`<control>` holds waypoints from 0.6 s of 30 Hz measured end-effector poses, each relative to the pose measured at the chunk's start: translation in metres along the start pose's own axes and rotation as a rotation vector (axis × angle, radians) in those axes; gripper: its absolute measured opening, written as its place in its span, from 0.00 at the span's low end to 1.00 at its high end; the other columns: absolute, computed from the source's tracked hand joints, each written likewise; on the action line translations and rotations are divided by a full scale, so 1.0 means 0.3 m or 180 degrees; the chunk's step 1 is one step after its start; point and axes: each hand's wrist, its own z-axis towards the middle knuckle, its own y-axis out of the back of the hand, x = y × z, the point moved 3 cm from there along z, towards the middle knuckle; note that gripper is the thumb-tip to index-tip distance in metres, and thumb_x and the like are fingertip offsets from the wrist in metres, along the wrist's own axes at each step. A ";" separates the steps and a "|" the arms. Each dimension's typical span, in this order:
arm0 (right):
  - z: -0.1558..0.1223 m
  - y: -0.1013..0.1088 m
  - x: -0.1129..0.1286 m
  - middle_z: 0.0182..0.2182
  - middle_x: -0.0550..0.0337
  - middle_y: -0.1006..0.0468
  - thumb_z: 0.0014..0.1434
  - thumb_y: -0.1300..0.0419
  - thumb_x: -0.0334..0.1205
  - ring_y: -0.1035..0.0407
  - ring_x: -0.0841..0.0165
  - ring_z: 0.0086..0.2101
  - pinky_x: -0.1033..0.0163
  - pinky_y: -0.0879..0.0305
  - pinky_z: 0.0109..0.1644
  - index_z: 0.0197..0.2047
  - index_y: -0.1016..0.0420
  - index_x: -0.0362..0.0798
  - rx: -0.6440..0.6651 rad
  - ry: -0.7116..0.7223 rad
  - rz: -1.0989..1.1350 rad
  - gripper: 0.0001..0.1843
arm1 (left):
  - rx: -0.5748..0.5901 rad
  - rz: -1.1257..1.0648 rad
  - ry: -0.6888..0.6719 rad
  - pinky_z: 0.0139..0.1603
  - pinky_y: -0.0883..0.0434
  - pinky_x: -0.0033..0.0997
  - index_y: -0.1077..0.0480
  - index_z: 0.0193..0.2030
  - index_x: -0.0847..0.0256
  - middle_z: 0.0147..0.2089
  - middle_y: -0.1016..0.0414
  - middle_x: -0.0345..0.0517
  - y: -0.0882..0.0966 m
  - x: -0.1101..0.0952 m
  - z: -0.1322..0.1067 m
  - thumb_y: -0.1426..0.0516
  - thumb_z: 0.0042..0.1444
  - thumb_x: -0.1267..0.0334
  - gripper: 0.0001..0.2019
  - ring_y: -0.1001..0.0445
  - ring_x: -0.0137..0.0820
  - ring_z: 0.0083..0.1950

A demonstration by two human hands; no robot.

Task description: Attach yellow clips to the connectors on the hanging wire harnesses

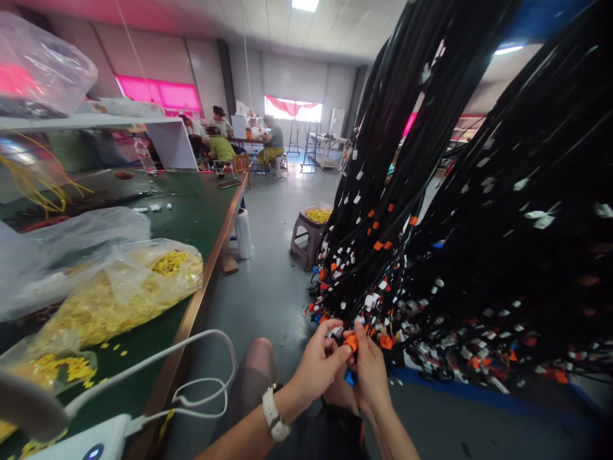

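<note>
My left hand, with a white watch on its wrist, pinches an orange connector between thumb and fingers. Against the other side of the same connector, my right hand has its fingers closed. Just below, a blue connector hangs between the two hands. Both hands are at the lower ends of a thick bundle of black cables. White, orange, red and blue connectors crowd the cable ends around my fingers. Another orange connector sits just right of my right hand.
A green-topped table on the left bears a plastic bag of small yellow parts. In front of it, a white cable runs to a white power bank. A stool stands ahead. More black cables hang right. People sit farther back.
</note>
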 end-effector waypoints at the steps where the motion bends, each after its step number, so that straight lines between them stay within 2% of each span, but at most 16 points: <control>1: 0.002 0.001 -0.003 0.13 0.69 0.38 0.44 0.37 0.60 0.47 0.75 0.14 0.69 0.51 0.16 0.24 0.30 0.46 -0.0005 -0.0007 -0.0006 0.22 | 0.0047 0.0170 -0.0108 0.23 0.40 0.23 0.40 0.54 0.62 0.23 0.33 0.36 -0.001 -0.010 -0.003 0.41 0.50 0.55 0.26 0.38 0.24 0.22; 3: 0.007 0.005 -0.010 0.14 0.68 0.38 0.44 0.38 0.59 0.46 0.75 0.16 0.69 0.51 0.17 0.22 0.31 0.46 -0.0021 0.0044 -0.0045 0.23 | 0.0221 0.0630 -0.0355 0.28 0.37 0.24 0.38 0.56 0.62 0.27 0.31 0.39 -0.006 -0.040 -0.015 0.43 0.53 0.58 0.24 0.35 0.26 0.27; 5: 0.012 0.010 -0.017 0.15 0.68 0.38 0.45 0.38 0.59 0.46 0.75 0.17 0.69 0.50 0.18 0.21 0.33 0.46 -0.0033 0.0141 -0.0139 0.23 | 0.0379 0.1164 -0.0675 0.36 0.34 0.27 0.35 0.55 0.61 0.35 0.26 0.44 -0.013 -0.073 -0.032 0.47 0.57 0.62 0.19 0.31 0.29 0.33; 8: 0.018 0.014 -0.024 0.16 0.67 0.37 0.46 0.38 0.59 0.46 0.74 0.18 0.68 0.49 0.19 0.21 0.33 0.46 -0.0001 0.0266 -0.0272 0.23 | 0.0392 0.1670 -0.1093 0.45 0.35 0.29 0.35 0.56 0.58 0.45 0.25 0.46 -0.017 -0.106 -0.054 0.51 0.59 0.66 0.18 0.29 0.31 0.42; 13: 0.015 0.011 -0.021 0.15 0.68 0.39 0.47 0.40 0.60 0.47 0.74 0.18 0.67 0.51 0.19 0.20 0.35 0.46 0.0054 0.0275 -0.0434 0.24 | 0.0220 0.1860 -0.1181 0.40 0.34 0.26 0.33 0.54 0.58 0.41 0.24 0.45 -0.019 -0.103 -0.056 0.51 0.58 0.69 0.18 0.28 0.30 0.37; 18: 0.009 0.001 -0.007 0.17 0.65 0.35 0.47 0.41 0.61 0.43 0.72 0.20 0.67 0.47 0.21 0.22 0.31 0.45 0.0074 0.0393 -0.0541 0.24 | 0.0021 0.1974 -0.1112 0.34 0.36 0.25 0.30 0.52 0.60 0.34 0.25 0.44 -0.016 -0.098 -0.053 0.49 0.57 0.68 0.16 0.29 0.29 0.33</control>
